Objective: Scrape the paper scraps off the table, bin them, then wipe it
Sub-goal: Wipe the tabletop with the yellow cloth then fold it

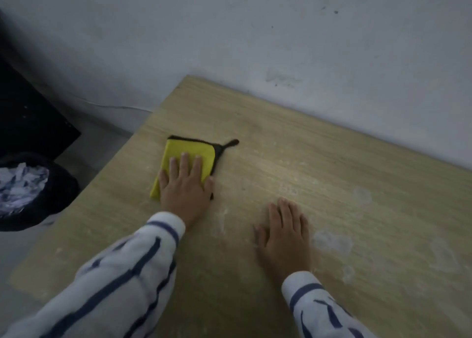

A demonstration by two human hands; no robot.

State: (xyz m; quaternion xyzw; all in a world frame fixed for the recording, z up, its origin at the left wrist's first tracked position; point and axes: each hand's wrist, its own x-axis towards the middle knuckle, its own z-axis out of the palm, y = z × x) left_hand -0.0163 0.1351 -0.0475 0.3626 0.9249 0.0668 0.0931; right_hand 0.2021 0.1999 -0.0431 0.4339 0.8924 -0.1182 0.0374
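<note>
A folded yellow cloth [182, 150] with a dark edge and a hanging loop lies on the light wooden table [306, 164] near its left edge. My left hand [185, 184] presses flat on the cloth, fingers spread over its near half. My right hand [284, 235] rests flat on the bare tabletop to the right, fingers apart, holding nothing. Pale smears mark the wood around and to the right of my right hand. A dark bin [38, 192] on the floor at the left holds crumpled paper scraps [20, 187].
A pale wall [281, 31] runs along the table's far edge. A black panel [28, 115] stands on the floor behind the bin. Grey floor [97, 138] shows between the bin and the table's left edge.
</note>
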